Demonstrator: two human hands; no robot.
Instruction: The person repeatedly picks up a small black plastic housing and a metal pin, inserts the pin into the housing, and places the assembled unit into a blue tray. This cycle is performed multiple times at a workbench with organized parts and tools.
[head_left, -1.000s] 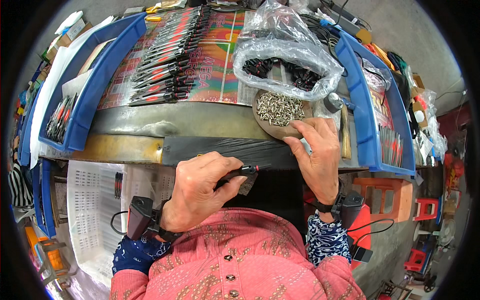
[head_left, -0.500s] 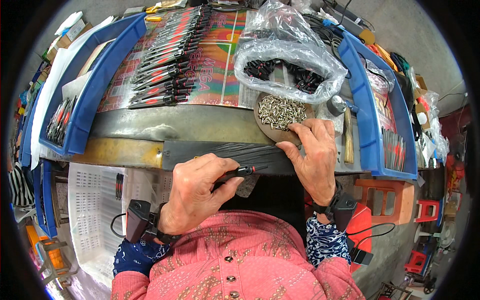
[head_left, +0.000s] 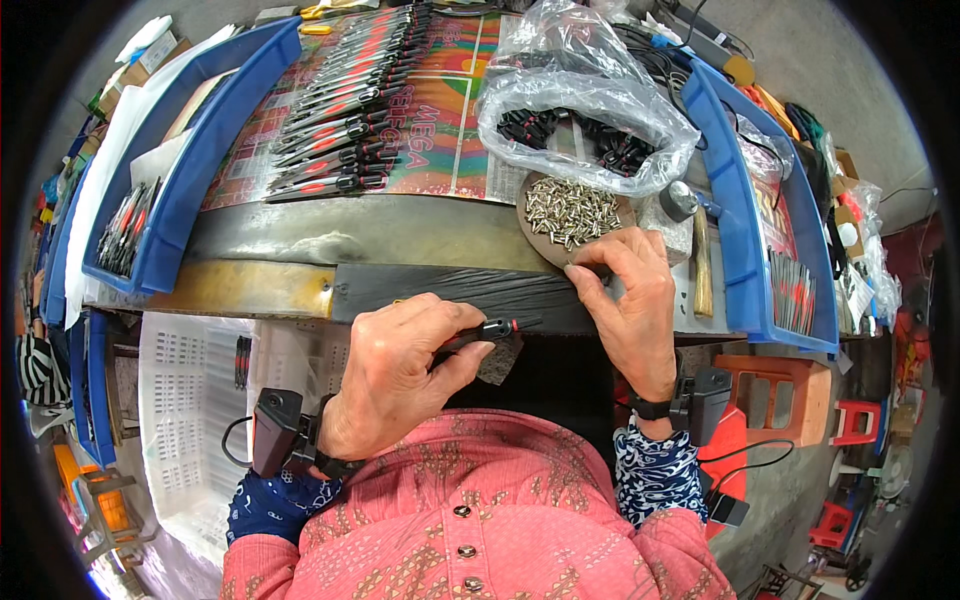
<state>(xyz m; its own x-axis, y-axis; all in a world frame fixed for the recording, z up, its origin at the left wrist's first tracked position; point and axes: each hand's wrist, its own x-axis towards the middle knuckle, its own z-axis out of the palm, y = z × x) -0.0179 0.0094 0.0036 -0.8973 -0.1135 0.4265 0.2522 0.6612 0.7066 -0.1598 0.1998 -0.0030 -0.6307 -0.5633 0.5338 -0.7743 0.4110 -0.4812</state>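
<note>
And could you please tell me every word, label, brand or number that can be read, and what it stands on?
Printed table sheet: large reddish lettering, partly legible; I'm leaving the wording uncopied.
Red sheet in the right blue tray: yellowish print, too blurred to read.
Black piece in the left hand: no readable marking.

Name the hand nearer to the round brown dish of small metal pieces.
Right. The right hand is at the near right edge of the dish; the left hand is farther off, below and left of it in the view, holding a black piece.
</note>
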